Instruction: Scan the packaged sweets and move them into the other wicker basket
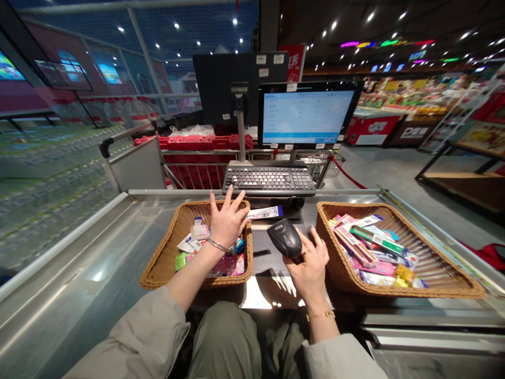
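My left hand (228,223) is over the far right part of the left wicker basket (158,258), several fingers fanned out. Between its thumb side and forefinger it pinches one end of a slim white packet (265,212) with a blue tip and a barcode facing up. The pinched end is hidden by the fingers. My right hand (310,263) grips a black handheld barcode scanner (284,238), whose head points up and left near the packet; its handle is mostly hidden. Small packaged goods (199,231) lie in the left basket under my left hand.
The right wicker basket (445,273) holds several boxes and packets (371,242). Behind the metal counter (98,273) stand a keyboard (272,178), a lit monitor (307,116) and a second, dark screen (216,89). Shopping carts (193,168) are beyond.
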`<action>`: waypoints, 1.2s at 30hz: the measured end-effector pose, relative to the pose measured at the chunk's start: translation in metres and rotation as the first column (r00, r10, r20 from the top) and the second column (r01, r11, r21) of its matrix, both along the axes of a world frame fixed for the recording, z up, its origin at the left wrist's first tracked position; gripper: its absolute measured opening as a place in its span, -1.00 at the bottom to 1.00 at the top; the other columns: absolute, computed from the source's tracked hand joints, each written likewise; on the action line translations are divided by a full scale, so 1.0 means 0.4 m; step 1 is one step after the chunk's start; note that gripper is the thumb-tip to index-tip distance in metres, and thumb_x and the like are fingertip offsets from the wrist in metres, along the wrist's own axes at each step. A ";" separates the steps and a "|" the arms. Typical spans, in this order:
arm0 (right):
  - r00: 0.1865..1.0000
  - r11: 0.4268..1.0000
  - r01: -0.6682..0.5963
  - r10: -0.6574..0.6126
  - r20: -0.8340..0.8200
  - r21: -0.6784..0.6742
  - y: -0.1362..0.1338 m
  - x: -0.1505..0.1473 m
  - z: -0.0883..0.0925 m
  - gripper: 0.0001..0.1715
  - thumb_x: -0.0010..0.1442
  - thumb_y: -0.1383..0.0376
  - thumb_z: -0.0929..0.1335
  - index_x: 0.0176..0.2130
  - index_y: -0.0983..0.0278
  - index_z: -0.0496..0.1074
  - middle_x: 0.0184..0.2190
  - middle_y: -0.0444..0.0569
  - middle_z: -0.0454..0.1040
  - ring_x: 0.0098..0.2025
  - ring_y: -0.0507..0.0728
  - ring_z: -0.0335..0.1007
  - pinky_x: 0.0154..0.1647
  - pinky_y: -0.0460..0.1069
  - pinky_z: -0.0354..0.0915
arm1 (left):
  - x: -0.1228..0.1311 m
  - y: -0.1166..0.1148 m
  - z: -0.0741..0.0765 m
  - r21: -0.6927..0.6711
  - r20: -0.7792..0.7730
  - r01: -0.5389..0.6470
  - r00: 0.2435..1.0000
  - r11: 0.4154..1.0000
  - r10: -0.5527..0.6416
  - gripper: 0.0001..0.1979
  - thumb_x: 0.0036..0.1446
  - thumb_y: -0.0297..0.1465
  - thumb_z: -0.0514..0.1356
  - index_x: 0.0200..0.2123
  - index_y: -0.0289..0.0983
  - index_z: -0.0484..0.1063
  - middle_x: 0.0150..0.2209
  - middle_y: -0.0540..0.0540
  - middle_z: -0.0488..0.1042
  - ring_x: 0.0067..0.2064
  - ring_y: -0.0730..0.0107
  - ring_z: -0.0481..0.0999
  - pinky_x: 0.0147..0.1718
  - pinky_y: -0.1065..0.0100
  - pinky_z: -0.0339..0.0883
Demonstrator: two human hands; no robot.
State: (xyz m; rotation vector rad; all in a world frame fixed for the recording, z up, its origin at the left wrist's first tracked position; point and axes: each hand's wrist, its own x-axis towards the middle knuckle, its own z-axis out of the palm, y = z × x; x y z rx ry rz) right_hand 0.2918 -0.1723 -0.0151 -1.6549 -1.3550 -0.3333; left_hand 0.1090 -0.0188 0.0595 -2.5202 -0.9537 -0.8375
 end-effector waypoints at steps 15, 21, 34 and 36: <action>1.000 1.000 -0.006 0.006 -0.002 0.000 -0.005 0.004 0.002 -0.76 0.10 0.28 0.37 -0.17 0.20 0.47 0.07 0.01 0.49 0.36 0.34 0.04 0.31 0.42 -0.09 | 0.012 0.000 -0.003 -0.002 -0.005 0.006 1.000 1.000 -0.006 -0.79 0.13 -0.36 0.29 -0.12 -0.09 0.54 0.31 -0.09 0.25 0.40 -0.17 -0.03 0.24 -0.52 -0.44; 1.000 1.000 -0.007 0.007 0.004 0.002 -0.010 0.008 0.004 -0.78 0.09 0.28 0.38 -0.19 0.20 0.46 0.08 0.00 0.49 0.35 0.36 0.06 0.30 0.43 -0.07 | 0.019 -0.001 -0.003 0.002 -0.009 0.007 1.000 1.000 -0.007 -0.79 0.13 -0.35 0.29 -0.12 -0.10 0.53 0.32 -0.08 0.24 0.41 -0.15 -0.04 0.26 -0.50 -0.45; 0.996 0.996 0.080 -0.078 -0.033 0.051 -0.044 0.026 0.026 -0.81 0.11 0.28 0.40 -0.21 0.23 0.48 0.08 0.04 0.49 0.33 0.37 0.09 0.26 0.42 0.04 | 0.062 -0.027 0.024 0.030 -0.011 0.048 0.999 0.998 -0.048 -0.75 0.08 -0.36 0.33 -0.12 -0.10 0.55 0.30 -0.11 0.28 0.40 -0.17 -0.02 0.25 -0.51 -0.46; 0.995 0.993 0.097 -0.095 -0.025 0.070 -0.055 0.034 0.030 -0.77 0.11 0.27 0.41 -0.17 0.24 0.48 0.08 0.05 0.48 0.33 0.38 0.09 0.28 0.42 0.02 | 0.071 -0.032 0.029 0.034 -0.008 0.055 0.998 0.998 -0.055 -0.75 0.08 -0.35 0.33 -0.12 -0.09 0.55 0.30 -0.11 0.28 0.40 -0.17 -0.01 0.25 -0.51 -0.45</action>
